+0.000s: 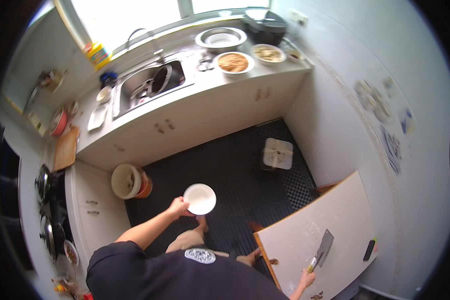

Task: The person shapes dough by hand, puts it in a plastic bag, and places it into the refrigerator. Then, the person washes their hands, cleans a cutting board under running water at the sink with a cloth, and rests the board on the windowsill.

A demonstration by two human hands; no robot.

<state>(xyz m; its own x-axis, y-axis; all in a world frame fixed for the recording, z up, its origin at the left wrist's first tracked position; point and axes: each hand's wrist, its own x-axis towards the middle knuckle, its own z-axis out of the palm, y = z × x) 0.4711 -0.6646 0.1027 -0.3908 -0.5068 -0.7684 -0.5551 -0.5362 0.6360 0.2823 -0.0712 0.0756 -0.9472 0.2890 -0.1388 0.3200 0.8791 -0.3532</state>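
My left hand [180, 207] grips the rim of a white bowl [200, 199], held out over the dark floor; only a pale inside shows, and I cannot tell whether anything is in it. On the right, my right hand [306, 279] is closed around the handle of a cleaver [325, 245]. Its broad metal blade is over the pale tabletop [292, 240], and whether it touches the surface is unclear. White powdery smears mark the table near the blade.
A dark phone-like object [369, 250] lies at the table's far right. A white bucket [124, 182] and a lidded box [278, 154] stand on the floor. Along the counter are a sink [125, 92], a bowl of brown food [233, 63], a bowl of pale food [268, 54] and a cutting board [66, 149].
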